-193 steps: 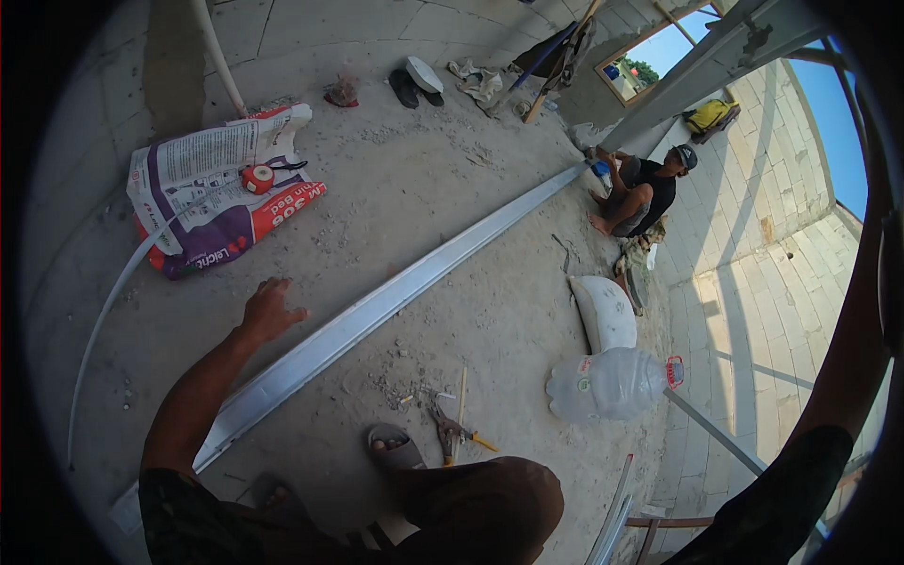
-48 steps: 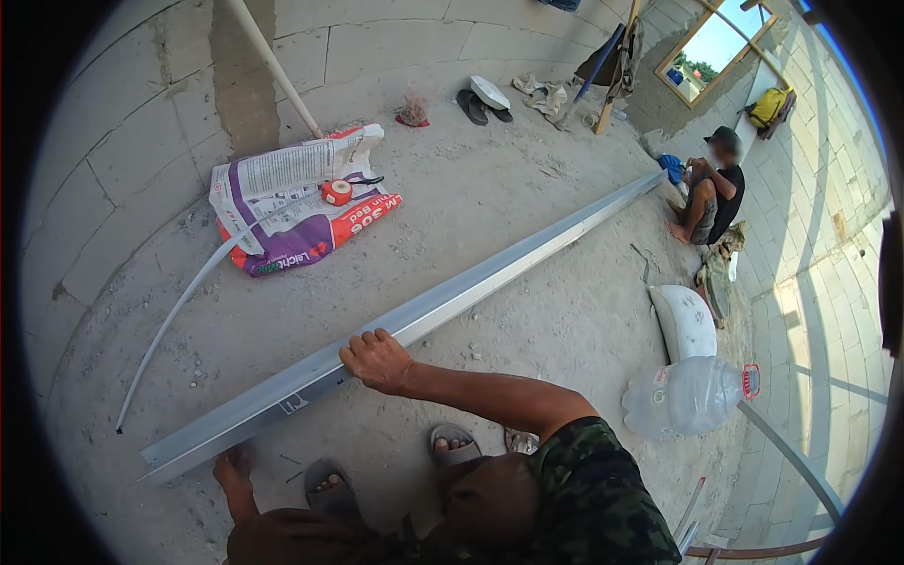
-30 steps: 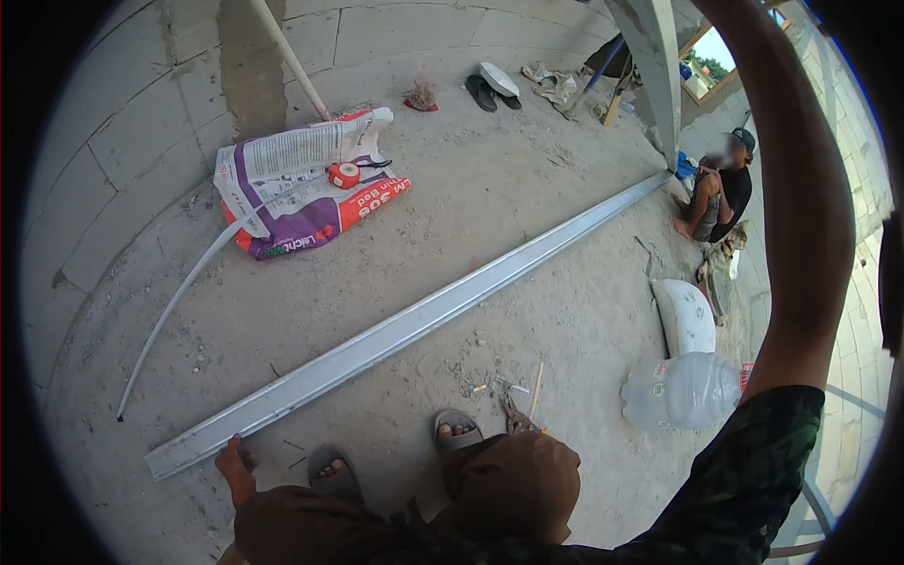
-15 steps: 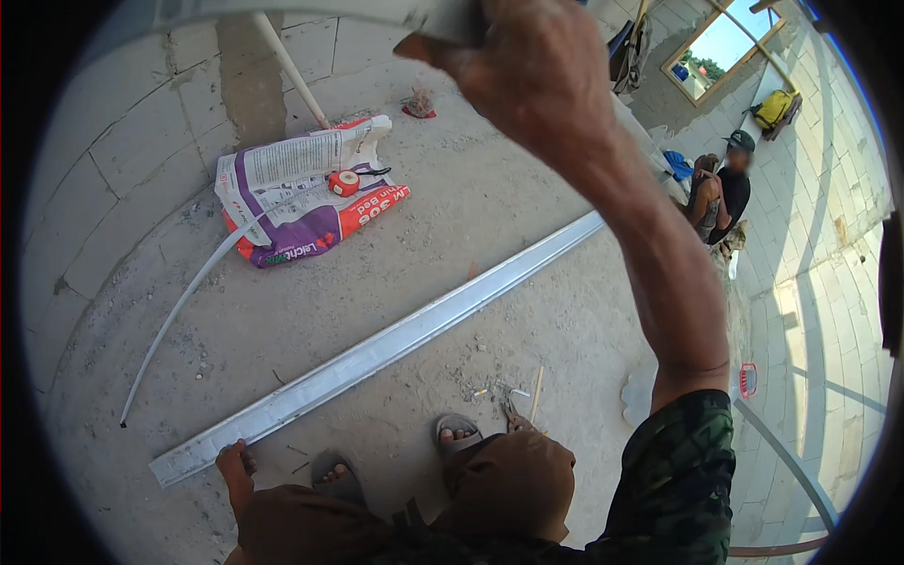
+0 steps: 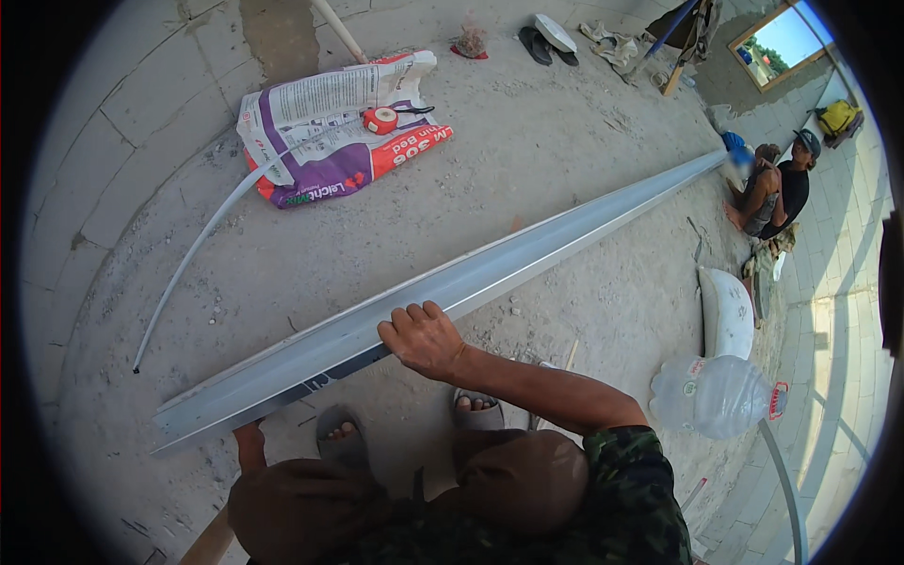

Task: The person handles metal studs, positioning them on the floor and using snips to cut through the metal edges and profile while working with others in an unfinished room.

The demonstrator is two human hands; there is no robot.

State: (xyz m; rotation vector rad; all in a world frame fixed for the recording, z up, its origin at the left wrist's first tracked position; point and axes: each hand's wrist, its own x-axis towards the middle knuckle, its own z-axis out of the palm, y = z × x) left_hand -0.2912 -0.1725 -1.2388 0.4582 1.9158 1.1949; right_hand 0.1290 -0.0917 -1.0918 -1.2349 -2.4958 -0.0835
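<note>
A long grey metal channel (image 5: 537, 247) runs diagonally across the dusty ground, from the left near my feet to the far right. A narrow pale edge of another length shows along its far side. Midway along the near half, my right hand (image 5: 421, 341) is closed over the raised near edge, knuckles up. My left hand (image 5: 250, 441) reaches to the near side by the left end. Its fingers are hidden behind the channel's wall, so their grip does not show. Below the right hand, the near wall bears a dark patch (image 5: 344, 372) with pale marks.
Beyond the channel lies a flattened purple, red and white bag (image 5: 311, 174), with a red tape measure (image 5: 380, 120) on it and its pale blade stretched leftward. A large clear bottle (image 5: 711, 395) and a white sack (image 5: 725, 311) are at right. A person (image 5: 791, 188) sits near the far end.
My right hand has come down from high up with a grey metal length, which now covers most of the one on the ground. My left hand stays near the left end.
</note>
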